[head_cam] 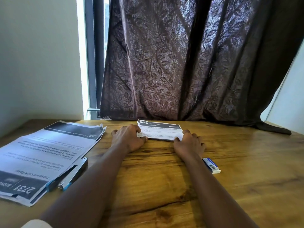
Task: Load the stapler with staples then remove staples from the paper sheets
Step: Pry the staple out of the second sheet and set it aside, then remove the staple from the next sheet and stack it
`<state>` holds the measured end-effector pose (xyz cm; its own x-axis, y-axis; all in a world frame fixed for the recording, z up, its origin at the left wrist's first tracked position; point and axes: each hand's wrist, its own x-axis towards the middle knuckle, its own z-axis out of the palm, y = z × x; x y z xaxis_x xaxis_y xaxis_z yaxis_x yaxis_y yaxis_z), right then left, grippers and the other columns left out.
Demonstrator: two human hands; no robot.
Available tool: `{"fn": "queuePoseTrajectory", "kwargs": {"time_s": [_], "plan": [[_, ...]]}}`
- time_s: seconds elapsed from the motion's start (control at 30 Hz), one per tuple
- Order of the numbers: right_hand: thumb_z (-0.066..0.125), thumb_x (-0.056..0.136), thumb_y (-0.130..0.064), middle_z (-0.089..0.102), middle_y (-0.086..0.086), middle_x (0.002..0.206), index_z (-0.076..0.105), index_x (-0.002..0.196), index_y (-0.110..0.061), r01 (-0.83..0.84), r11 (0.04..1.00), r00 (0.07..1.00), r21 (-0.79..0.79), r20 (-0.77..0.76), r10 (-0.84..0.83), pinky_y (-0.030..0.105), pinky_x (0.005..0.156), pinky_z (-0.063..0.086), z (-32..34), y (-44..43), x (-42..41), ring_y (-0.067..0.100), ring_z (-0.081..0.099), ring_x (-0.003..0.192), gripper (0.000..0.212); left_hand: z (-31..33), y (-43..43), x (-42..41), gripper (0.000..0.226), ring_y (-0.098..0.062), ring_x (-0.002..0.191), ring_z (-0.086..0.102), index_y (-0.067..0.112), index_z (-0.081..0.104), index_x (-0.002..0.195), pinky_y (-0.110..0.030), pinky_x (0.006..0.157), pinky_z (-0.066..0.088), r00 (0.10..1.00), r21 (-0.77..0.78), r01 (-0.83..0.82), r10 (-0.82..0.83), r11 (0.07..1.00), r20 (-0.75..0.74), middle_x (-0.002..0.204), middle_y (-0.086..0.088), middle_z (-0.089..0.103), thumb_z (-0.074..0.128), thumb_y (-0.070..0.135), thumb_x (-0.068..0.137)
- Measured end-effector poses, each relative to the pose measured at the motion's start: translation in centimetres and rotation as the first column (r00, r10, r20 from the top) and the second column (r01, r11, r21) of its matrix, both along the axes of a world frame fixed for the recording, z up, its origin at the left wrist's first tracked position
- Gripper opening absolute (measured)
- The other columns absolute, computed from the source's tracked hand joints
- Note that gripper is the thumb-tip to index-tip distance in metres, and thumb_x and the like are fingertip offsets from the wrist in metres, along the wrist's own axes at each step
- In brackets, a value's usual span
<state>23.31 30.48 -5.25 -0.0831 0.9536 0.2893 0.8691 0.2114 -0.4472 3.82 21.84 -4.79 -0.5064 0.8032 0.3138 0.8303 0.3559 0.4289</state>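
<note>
A small folded paper sheet (160, 129) headed "3410" lies at the far middle of the wooden table (164, 178). My left hand (127, 139) grips its left edge and my right hand (189, 144) grips its right edge, fingers curled over the paper. A stack of larger printed paper sheets (44, 155) lies at the left, headed "2731". A stapler (73, 174), silver with blue trim, lies open by the stack's near right edge, partly under it. A small blue and white staple box (211, 165) lies right of my right forearm.
A dark leaf-patterned curtain (189, 63) hangs behind the table's far edge, its hem resting on the table at the right. A window strip (94, 55) and a white wall are at the left.
</note>
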Motion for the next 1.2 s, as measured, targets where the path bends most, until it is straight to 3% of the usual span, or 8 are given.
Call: {"fn": "queuePoseTrajectory", "kwargs": {"time_s": [0.33,0.43,0.6,0.73,0.83,0.93,1.07,1.2], "plan": [[0.053,0.095,-0.043,0.047,0.011,0.142,0.044,0.142,-0.02,0.026,0.995,0.996,0.092,0.079,-0.034,0.05,0.106,0.032,0.3,-0.6,-0.3,0.033,0.039,0.133,0.054,0.2,-0.4,0.4,0.059,-0.025,0.124,0.059,0.033,0.06,0.133,-0.048,0.102,0.037,1.0,-0.004,0.004,-0.004,1.0,-0.009,0.128,0.004,0.07,0.066,0.062,0.083],[0.052,0.095,-0.043,0.046,0.01,0.143,0.043,0.142,-0.022,-0.009,0.978,0.998,0.207,0.07,-0.005,0.05,0.105,0.031,0.9,-1.8,-1.0,0.032,0.038,0.133,0.052,0.9,-1.4,0.9,0.056,-0.026,0.126,0.057,0.032,0.059,0.135,-0.047,0.104,0.038,1.0,0.138,-0.005,0.001,0.99,0.029,0.135,0.002,0.066,0.067,0.056,0.085],[0.044,0.099,-0.05,0.038,0.005,0.151,0.036,0.15,-0.027,-0.35,0.898,0.936,0.268,0.076,0.342,0.047,0.111,0.028,1.6,-5.7,-3.9,0.028,0.033,0.138,0.056,3.4,-4.6,0.3,0.034,-0.027,0.109,0.063,0.023,0.069,0.119,-0.044,0.095,0.051,0.998,0.415,0.046,-0.056,0.909,0.01,0.115,-0.002,0.07,0.071,0.034,0.087],[0.039,0.1,-0.058,0.043,0.004,0.147,0.04,0.149,-0.027,-0.681,0.683,0.724,0.262,0.108,0.681,0.044,0.112,0.031,1.8,-10.5,-6.2,0.024,0.036,0.139,0.058,5.6,-9.5,-1.6,0.033,-0.024,0.103,0.068,0.022,0.07,0.118,-0.039,0.093,0.054,0.999,0.439,0.045,-0.036,0.897,-0.031,0.113,-0.001,0.074,0.075,0.032,0.087],[0.033,0.094,-0.066,0.046,0.0,0.146,0.043,0.147,-0.028,-0.82,0.534,0.556,0.204,0.064,0.829,0.04,0.113,0.03,1.4,-14.4,-7.4,0.02,0.036,0.139,0.066,6.2,-14.1,-4.6,0.042,-0.027,0.114,0.067,0.018,0.068,0.125,-0.036,0.099,0.048,0.997,0.355,-0.058,0.075,0.933,-0.035,0.127,-0.004,0.071,0.076,0.037,0.088],[0.034,0.094,-0.069,0.041,-0.004,0.153,0.039,0.149,-0.032,-0.886,0.438,0.456,0.155,0.11,0.883,0.047,0.117,0.028,0.7,-16.6,-8.4,0.016,0.032,0.143,0.067,5.3,-18.8,-8.3,0.056,-0.034,0.121,0.063,0.017,0.06,0.132,-0.043,0.102,0.048,0.976,0.158,-0.202,0.211,0.966,-0.042,0.136,-0.009,0.066,0.071,0.051,0.089],[0.042,0.098,-0.065,0.033,-0.005,0.162,0.032,0.155,-0.035,-0.94,0.337,0.337,0.047,0.271,0.902,0.045,0.119,0.021,0.8,-17.4,-8.7,0.015,0.023,0.149,0.065,2.9,-23.3,-12.4,0.076,-0.037,0.129,0.054,0.025,0.047,0.142,-0.049,0.103,0.045,0.888,-0.103,-0.459,0.453,0.883,-0.072,0.142,-0.01,0.059,0.057,0.074,0.085],[0.041,0.095,-0.07,0.042,-0.008,0.155,0.037,0.152,-0.038,-0.955,0.297,0.287,0.019,0.321,0.903,0.047,0.118,0.03,0.7,-17.3,-8.9,0.012,0.033,0.144,0.066,1.4,-23.2,-14.1,0.085,-0.038,0.129,0.053,0.022,0.043,0.143,-0.048,0.104,0.045,0.871,-0.217,-0.49,0.485,0.844,-0.079,0.142,-0.013,0.058,0.051,0.081,0.082]]}}
